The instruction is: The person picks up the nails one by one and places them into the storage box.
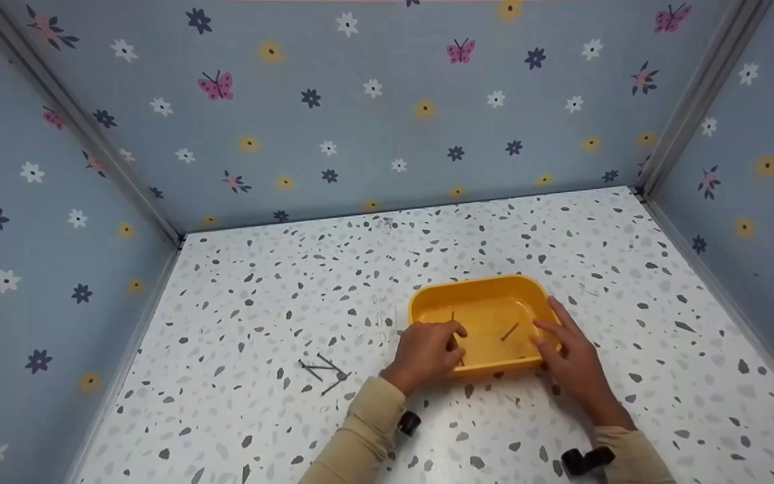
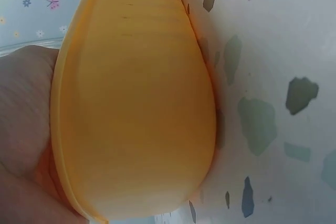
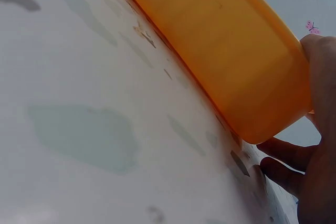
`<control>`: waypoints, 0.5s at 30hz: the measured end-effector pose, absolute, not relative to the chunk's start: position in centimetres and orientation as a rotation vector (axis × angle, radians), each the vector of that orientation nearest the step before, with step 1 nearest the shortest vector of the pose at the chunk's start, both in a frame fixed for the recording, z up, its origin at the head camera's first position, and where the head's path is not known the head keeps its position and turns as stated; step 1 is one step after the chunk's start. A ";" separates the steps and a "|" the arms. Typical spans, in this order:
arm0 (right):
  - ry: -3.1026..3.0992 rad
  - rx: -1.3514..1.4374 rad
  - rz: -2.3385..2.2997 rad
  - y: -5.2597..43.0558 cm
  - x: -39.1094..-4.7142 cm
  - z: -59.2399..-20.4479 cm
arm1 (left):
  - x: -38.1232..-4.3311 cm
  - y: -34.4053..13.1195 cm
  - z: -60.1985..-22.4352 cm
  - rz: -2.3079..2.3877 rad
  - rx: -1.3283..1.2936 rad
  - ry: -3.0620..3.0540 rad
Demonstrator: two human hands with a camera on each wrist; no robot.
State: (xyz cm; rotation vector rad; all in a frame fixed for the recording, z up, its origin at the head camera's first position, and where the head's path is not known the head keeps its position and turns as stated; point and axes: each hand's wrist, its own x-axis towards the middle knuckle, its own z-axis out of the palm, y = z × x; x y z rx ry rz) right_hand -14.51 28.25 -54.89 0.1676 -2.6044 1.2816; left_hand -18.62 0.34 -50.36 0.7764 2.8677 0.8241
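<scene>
Bright head view, soft shadows, blurry wrist views

texts: none readable | labels: none | brands: none | numbers: none | signs: none | views: all three

Tabletop point(image 1: 246, 302): white, grey-speckled. Directly on it: yellow tray point(image 1: 484, 324), slightly right of midway between side edges; crossed nails point(image 1: 332, 365) loose between tray and left edge.

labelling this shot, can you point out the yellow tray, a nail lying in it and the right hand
Yellow tray point(image 1: 483, 318), head view: bare inside floor
Nail point(image 1: 509, 332), head view: middle of its shaft
Right hand point(image 1: 575, 363), head view: back of the hand
</scene>
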 end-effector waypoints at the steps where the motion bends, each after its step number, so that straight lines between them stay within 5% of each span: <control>1: -2.604 0.169 1.282 28.3 -14.5 -54.9 | -18.6 0.3 -50.4 0.857 0.776 2.860; 15: -2.632 0.125 1.321 28.2 -14.6 -54.9 | -18.5 -1.4 -50.9 1.565 0.920 2.590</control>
